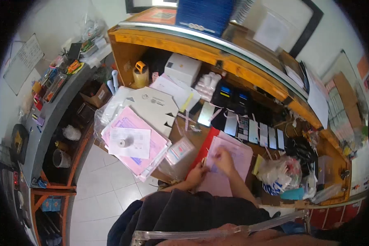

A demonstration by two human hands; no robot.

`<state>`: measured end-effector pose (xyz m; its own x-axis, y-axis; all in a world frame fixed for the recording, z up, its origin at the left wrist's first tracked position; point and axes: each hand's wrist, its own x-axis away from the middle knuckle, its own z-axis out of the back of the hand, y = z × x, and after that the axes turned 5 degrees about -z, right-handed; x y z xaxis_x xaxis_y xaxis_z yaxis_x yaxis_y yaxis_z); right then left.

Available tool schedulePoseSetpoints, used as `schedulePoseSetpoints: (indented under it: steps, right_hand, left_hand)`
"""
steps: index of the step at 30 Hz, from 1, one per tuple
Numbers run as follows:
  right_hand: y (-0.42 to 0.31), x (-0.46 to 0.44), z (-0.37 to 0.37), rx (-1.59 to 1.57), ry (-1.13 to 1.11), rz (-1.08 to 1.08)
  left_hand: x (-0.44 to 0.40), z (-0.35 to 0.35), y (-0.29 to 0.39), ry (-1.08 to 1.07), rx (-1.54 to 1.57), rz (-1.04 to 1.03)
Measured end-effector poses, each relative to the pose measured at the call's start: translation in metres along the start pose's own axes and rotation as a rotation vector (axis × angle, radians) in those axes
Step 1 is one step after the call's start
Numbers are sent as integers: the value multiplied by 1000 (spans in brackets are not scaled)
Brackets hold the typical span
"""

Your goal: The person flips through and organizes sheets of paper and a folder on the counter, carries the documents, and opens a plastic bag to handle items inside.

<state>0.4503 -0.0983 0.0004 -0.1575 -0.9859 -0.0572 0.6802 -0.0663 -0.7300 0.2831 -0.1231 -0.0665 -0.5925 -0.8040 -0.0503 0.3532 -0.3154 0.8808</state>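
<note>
My left hand (197, 173) is closed at the left edge of a stack of pink papers (219, 182), its fingers near a small fastener; what they hold is too small to make out. Over the upper part of the same papers is my right hand (224, 161), its fingers drawn together, with their contents unclear. The pink sheets lie against a red folder (204, 151), whose cover shows along their left side. Just left of the folder sits a clear-wrapped white box (179, 151).
Several phones (253, 131) line the desk beyond the papers. A pile of pink papers (131, 151) bears a paper roll (123, 142) at left. Plastic bags (279, 172) lie right. A wooden shelf edge (168, 45) overhangs the back, with a white printer (182, 67) beneath.
</note>
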Motion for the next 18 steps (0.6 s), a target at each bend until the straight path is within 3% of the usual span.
schedulePoseSetpoints:
  steps: [2, 6, 8, 12, 14, 15, 17, 18]
  right_hand:
    - [-79, -58, 13, -69, 71, -2]
    - [-70, -209, -49, 152, 134, 386]
    - [-70, -260, -81, 255, 260, 276]
    - [-73, -319, -110, 376, 243, 54]
    - [-76, -332, -114, 449, 171, -147]
    - [-77, -336, -116, 459, 193, -182]
    - [-79, -342, -116, 388, 77, -187]
    - [-80, -346, -114, 313, -31, -193]
  left_hand:
    - [2, 4, 0, -10, 29, -69]
    - [0, 24, 18, -62, 82, 14]
    - [1, 16, 9, -18, 84, -50]
    - [-5, 2, -13, -20, 96, -84]
    - [-6, 4, -9, -258, 29, 33]
    - [-7, 10, -4, -257, 34, 37]
    - [-12, 23, 4, -330, 417, 392]
    - [-14, 24, 3, -331, 421, 389]
